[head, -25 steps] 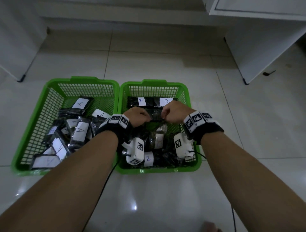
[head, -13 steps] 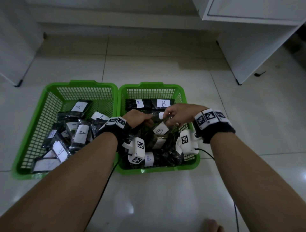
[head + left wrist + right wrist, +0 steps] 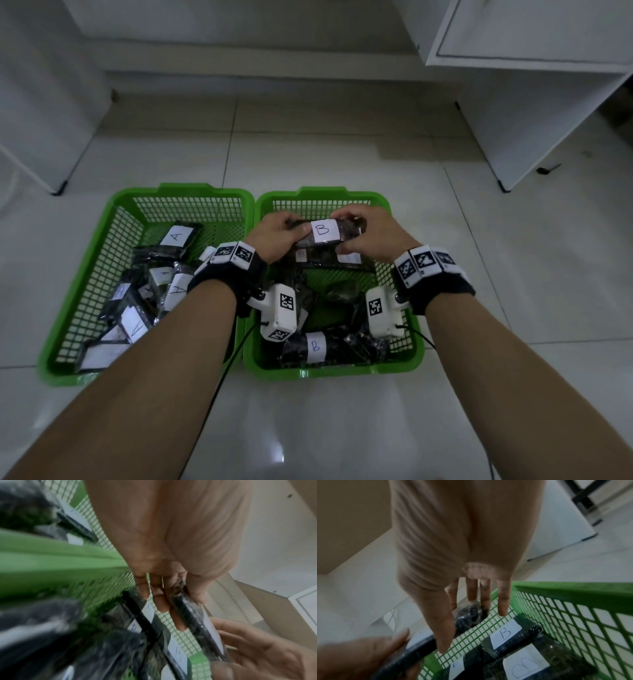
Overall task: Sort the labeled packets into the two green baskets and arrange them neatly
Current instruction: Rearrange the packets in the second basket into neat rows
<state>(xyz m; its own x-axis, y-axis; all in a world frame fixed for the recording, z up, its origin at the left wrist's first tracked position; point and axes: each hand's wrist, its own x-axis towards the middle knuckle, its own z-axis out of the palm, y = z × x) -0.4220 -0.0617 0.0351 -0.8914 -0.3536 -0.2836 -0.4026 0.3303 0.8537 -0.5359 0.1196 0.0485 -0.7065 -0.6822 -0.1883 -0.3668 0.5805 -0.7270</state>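
My head camera looks steeply down; both wrist cameras sit close, sharing the right-hand green mesh plastic basket (image 3: 397,363).

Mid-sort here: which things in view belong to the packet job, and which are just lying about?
Job:
- held B packet, gripped by left hand and right hand
- right basket, holding B packets
- left basket, holding A packets

Lying about:
- white cabinet
- tiled floor

Handwritten "B" on the held packet's label (image 3: 323,231), "A" on a left-basket packet label (image 3: 176,235).
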